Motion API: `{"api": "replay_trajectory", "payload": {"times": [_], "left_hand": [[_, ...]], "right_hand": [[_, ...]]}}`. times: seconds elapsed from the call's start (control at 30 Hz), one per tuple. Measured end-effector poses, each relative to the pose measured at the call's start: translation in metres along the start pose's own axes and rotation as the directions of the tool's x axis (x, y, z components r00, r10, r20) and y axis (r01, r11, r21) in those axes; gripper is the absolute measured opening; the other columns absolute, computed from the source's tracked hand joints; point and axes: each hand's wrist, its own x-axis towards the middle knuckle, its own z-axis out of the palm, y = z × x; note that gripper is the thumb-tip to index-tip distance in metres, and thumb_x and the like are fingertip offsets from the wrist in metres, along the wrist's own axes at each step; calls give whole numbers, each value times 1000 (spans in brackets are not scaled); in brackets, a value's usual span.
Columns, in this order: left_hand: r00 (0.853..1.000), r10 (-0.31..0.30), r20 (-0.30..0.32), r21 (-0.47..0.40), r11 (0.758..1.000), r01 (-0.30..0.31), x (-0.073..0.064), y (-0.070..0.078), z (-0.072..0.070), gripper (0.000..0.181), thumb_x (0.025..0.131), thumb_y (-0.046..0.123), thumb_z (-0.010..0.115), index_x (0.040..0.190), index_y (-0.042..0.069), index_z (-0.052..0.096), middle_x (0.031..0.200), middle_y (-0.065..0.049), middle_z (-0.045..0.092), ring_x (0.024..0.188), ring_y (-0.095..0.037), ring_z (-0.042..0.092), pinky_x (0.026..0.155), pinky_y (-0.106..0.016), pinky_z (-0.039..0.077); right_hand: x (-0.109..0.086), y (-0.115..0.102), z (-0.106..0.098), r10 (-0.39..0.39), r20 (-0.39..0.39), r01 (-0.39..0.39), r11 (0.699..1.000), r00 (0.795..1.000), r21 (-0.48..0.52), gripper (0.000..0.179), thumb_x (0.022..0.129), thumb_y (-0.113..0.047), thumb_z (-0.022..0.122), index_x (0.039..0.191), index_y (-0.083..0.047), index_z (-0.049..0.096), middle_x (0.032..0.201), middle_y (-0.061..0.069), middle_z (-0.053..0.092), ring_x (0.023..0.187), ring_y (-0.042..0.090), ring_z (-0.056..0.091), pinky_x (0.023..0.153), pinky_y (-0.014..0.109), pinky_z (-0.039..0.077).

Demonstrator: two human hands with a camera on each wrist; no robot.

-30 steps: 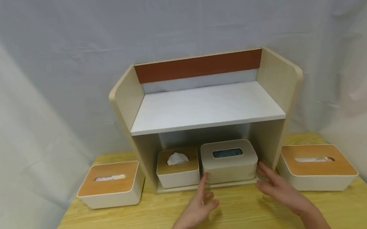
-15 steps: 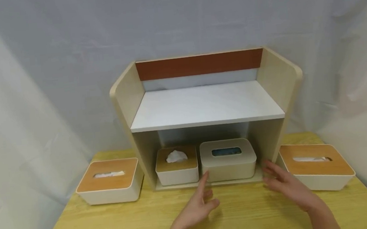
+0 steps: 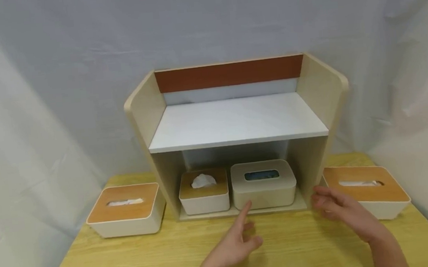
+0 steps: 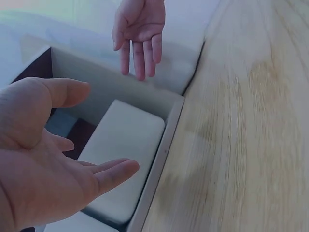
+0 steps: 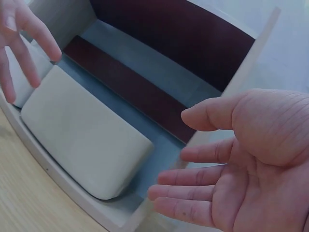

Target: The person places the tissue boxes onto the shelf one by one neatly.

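Observation:
A cream tissue box (image 3: 265, 193) with a slot in its top sits at the right of the shelf's lower compartment. Beside it stands a smaller tissue box (image 3: 205, 204) with a wooden lid and a tuft of tissue showing. My left hand (image 3: 230, 243) holds nothing, its index finger extended in front of the cream box; whether the fingertip touches the box I cannot tell. My right hand (image 3: 349, 213) is apart from that box, its fingers loosely extended in the right wrist view. It lies just past the shelf's right side panel, near a wood-lidded tissue box (image 3: 366, 184).
The desk shelf (image 3: 236, 120) has a white upper board and light side panels. Another wood-lidded tissue box (image 3: 126, 208) stands to its left. All rest on a wooden table (image 3: 164, 258), with pale cloth (image 3: 226, 24) hanging behind.
My right hand has moved right, away from the cream tissue box's side. My left hand has shifted slightly right along its front. The view has shifted a little; the boxes stay in place.

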Motion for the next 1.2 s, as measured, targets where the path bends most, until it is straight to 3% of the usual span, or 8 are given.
{"api": "replay_trajectory", "payload": {"times": [0.27, 0.4, 0.5, 0.73, 1.0, 1.13, 1.2], "left_hand": [[995, 5, 100, 33, 999, -8, 9, 16, 17, 84, 98, 19, 62, 160, 15, 6, 164, -18, 7, 139, -44, 36, 105, -44, 46], [991, 40, 127, 71, 996, -49, 22, 23, 31, 84, 97, 19, 63, 160, 14, 9, 164, -17, 12, 139, -43, 38, 106, -43, 45], [988, 51, 144, 78, 995, -62, 31, 26, 41, 84, 96, 18, 64, 160, 12, 10, 164, -18, 12, 138, -43, 39, 106, -42, 45], [986, 26, 163, 73, 997, -38, 51, 35, 64, 85, 95, 16, 66, 160, 16, 12, 163, -17, 17, 138, -40, 41, 105, -37, 46], [986, 13, 166, 75, 997, -26, 76, 38, 97, 87, 92, 17, 68, 159, 13, 14, 162, -15, 20, 135, -34, 45, 100, -33, 49], [988, 11, 154, 110, 994, -28, 88, 38, 113, 87, 91, 17, 69, 159, 12, 15, 162, -14, 20, 133, -34, 47, 102, -35, 48], [990, 3, 142, 129, 991, -21, 94, 39, 120, 87, 90, 18, 68, 159, 12, 15, 162, -13, 20, 133, -34, 48, 103, -35, 47]], "right_hand": [[-9, -1, -17, 41, -23, -41, 999, 999, 2, 53, 107, -21, 45, 147, 11, 33, 141, 34, 47, 113, 0, 60, 91, 24, 52], [-15, -1, -26, 34, -41, -33, 999, 999, 32, 55, 107, -23, 44, 147, 12, 31, 132, 1, 63, 113, 0, 61, 91, 22, 52], [-19, 0, -31, -2, -62, 5, 999, 998, 52, 53, 108, -21, 43, 145, 14, 30, 121, -21, 63, 112, 1, 63, 90, 21, 53], [-26, 1, -46, -66, -129, 71, 997, 989, 37, 46, 107, -16, 44, 144, 10, 35, 125, -12, 65, 112, 3, 63, 88, 20, 54], [-39, 6, -62, -84, -197, 89, 996, 977, 20, 38, 106, -14, 45, 144, -11, 44, 125, -18, 60, 111, -4, 60, 87, 14, 50], [-41, 6, -66, -59, -250, 49, 998, 966, -47, 48, 104, -16, 51, 148, -2, 38, 125, -25, 55, 111, -10, 55, 85, 10, 46], [-43, 5, -68, -26, -269, 5, 997, 963, -80, 55, 104, -20, 53, 149, 3, 33, 131, -20, 52, 112, -13, 52, 85, 8, 45]]}}
